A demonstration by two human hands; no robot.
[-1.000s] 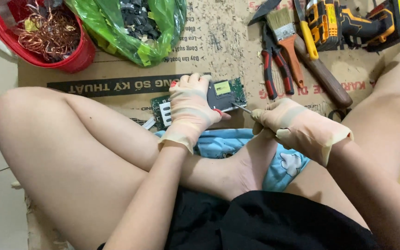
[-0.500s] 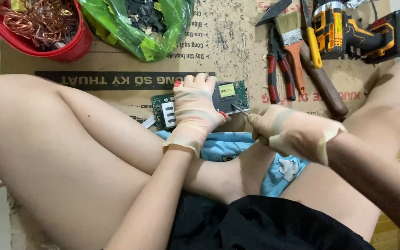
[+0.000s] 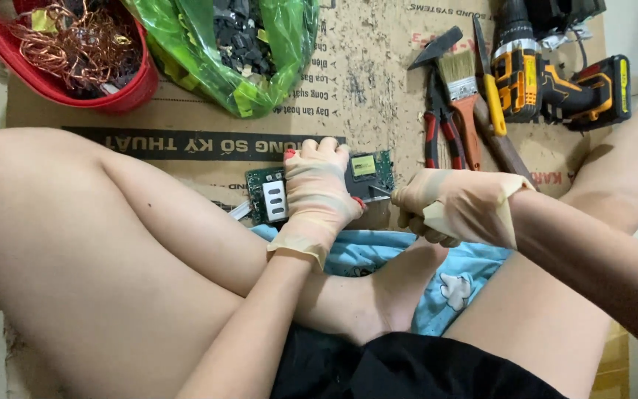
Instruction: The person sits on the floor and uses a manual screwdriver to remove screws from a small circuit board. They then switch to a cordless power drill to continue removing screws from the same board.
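The green circuit board (image 3: 367, 174) lies flat on the cardboard sheet (image 3: 363, 74) spread over the floor, just ahead of the person's crossed legs and touching the edge of a blue cloth (image 3: 437, 277). The gloved left hand (image 3: 317, 193) presses down over the board's middle, fingers spread across it, seemingly to pin it so it cannot slide under sideways force. The gloved right hand (image 3: 455, 207) has its grip closed around a thin metal tool (image 3: 379, 193), whose tip meets the board's right edge low and nearly level, an angle that suits prying or scraping at a part rather than pushing down on it.

Farther out, tools lie within reach to the right: red-handled pliers (image 3: 441, 129), a paintbrush (image 3: 461, 92), a hammer (image 3: 481, 111) and a yellow and black cordless drill (image 3: 548, 74). A red basket (image 3: 123, 92) of copper wire and a green plastic bag (image 3: 260, 81) of dark pieces sit at the top left, likely sorting places for stripped parts.

Compared with 0.5 s ago, both hands and the board hold nearly the same places; the view has shifted slightly, and the right hand sits a little closer to the board.
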